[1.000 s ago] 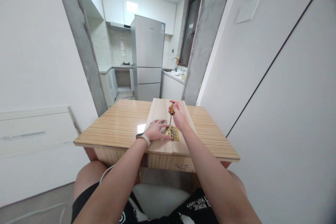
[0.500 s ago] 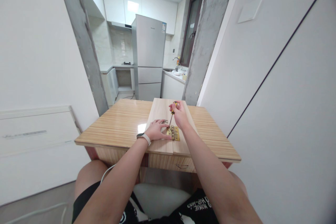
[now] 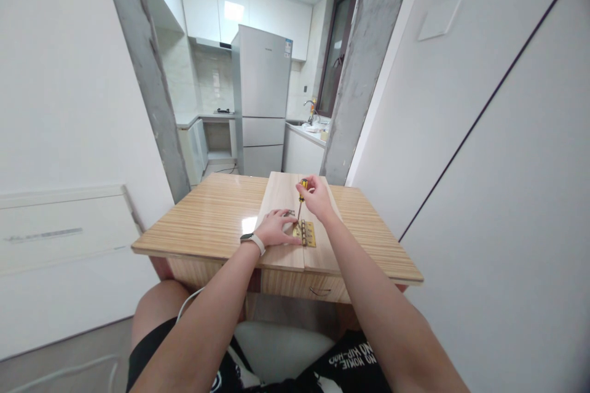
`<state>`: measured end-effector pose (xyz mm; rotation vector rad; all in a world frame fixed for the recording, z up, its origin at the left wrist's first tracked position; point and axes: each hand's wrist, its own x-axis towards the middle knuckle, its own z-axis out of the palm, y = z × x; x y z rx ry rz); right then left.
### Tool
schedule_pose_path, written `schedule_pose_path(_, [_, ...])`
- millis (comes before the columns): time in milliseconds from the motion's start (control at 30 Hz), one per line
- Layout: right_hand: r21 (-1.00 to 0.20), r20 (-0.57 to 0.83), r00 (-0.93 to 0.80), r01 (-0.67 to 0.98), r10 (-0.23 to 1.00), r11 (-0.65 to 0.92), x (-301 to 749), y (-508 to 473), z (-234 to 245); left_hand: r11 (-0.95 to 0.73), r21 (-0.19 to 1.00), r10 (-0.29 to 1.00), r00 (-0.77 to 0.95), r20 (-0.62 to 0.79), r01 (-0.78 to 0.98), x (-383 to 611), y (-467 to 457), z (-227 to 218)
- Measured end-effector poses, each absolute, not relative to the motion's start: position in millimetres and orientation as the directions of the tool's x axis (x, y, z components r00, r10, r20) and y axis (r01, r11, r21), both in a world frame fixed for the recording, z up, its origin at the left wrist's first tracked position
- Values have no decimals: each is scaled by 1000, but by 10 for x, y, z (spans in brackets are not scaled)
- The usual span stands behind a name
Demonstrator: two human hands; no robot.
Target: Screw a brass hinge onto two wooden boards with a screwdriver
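Note:
A brass hinge (image 3: 307, 234) lies across the seam of two pale wooden boards (image 3: 279, 195) laid on a striped wooden table (image 3: 212, 216). My left hand (image 3: 275, 228), with a watch on the wrist, rests flat on the left board and presses the hinge's left leaf. My right hand (image 3: 316, 197) is closed round a yellow-and-black screwdriver (image 3: 301, 194). The screwdriver stands nearly upright with its tip down at the hinge. The screw under the tip is too small to make out.
The table has a drawer with a handle (image 3: 319, 290) at its front edge. Beyond the table, two grey concrete pillars (image 3: 152, 83) frame a kitchen with a fridge (image 3: 260, 101) and a sink counter (image 3: 308, 129). White walls stand close on both sides. My knees are under the table.
My right hand has shifted slightly round the screwdriver handle and moved a little to the right. The left hand and hinge have stayed put.

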<state>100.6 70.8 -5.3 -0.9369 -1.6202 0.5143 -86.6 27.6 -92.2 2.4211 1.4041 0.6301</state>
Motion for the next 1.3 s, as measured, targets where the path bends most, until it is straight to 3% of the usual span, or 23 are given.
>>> schedule_pose_path(200, [-471, 636, -282, 595, 718, 651, 1081, 609, 91, -485, 437, 875, 426, 231, 758, -864, 258, -905])
schedule_pose_path(367, [-401, 527, -446, 621, 724, 674, 1088, 605, 234, -492, 430, 871, 431, 237, 757, -860, 255, -902])
schedule_pose_path(500, [-407, 454, -464, 651, 760, 641, 1086, 627, 303, -495, 423, 869, 436, 235, 759, -862, 259, -901])
schedule_pose_path(667, [-446, 530, -415, 605, 740, 659, 1075, 650, 254, -488, 430, 873, 433, 225, 759, -861, 255, -890])
schedule_pose_path(833, [-631, 546, -318, 453, 775, 630, 1083, 668, 155, -483, 443, 875, 432, 218, 755, -864, 246, -877])
schedule_pose_path(1033, [-869, 285, -409, 273, 867, 414, 1126, 658, 195, -489, 425, 872, 436, 224, 761, -866, 259, -898])
schedule_pose_path(1133, [-850, 283, -422, 306, 861, 429, 1162, 663, 213, -495, 419, 869, 440, 227, 761, -867, 261, -904])
schedule_pose_path(1300, [-681, 490, -340, 426, 803, 595, 1166, 690, 109, -494, 423, 870, 441, 222, 760, -868, 265, -906])
